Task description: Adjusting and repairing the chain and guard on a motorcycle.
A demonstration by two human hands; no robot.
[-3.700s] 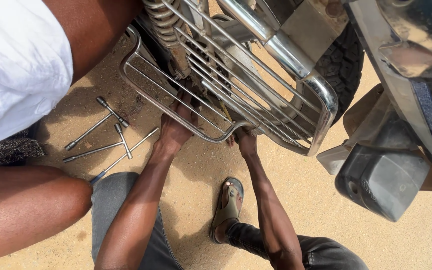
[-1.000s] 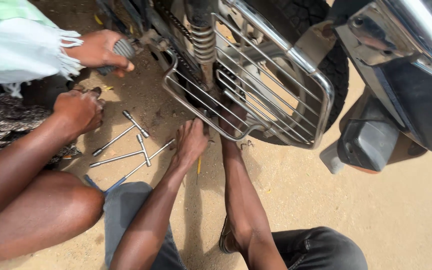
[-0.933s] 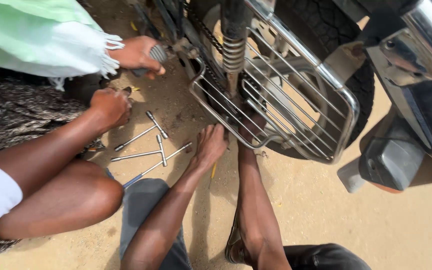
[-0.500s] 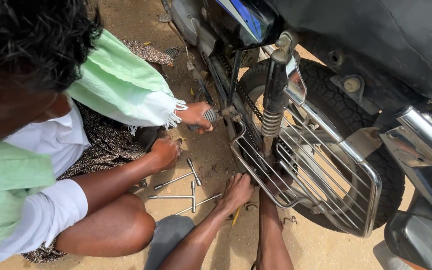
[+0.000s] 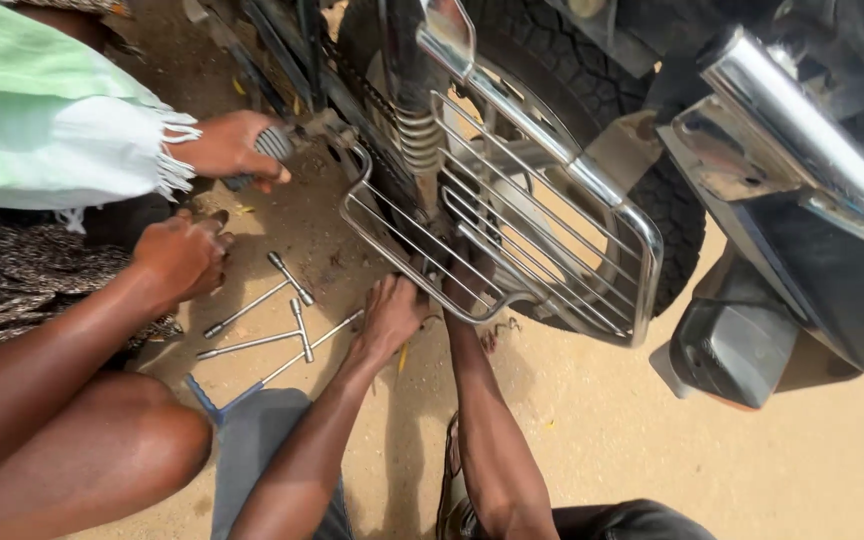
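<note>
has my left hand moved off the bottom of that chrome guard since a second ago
No. The left hand rests on the sand under the lower corner of the chrome guard, just right of the T-handle wrenches, as it did a second ago.

We see bright, hard daylight from above. The sandy ground (image 5: 602,420) glows pale, and glare flashes off the chrome exhaust pipe (image 5: 802,130) and the wire guard (image 5: 552,250). Deep shadow fills the space under the wheel (image 5: 572,60). The focus is crisp centrally, and the edges bend slightly.
</note>
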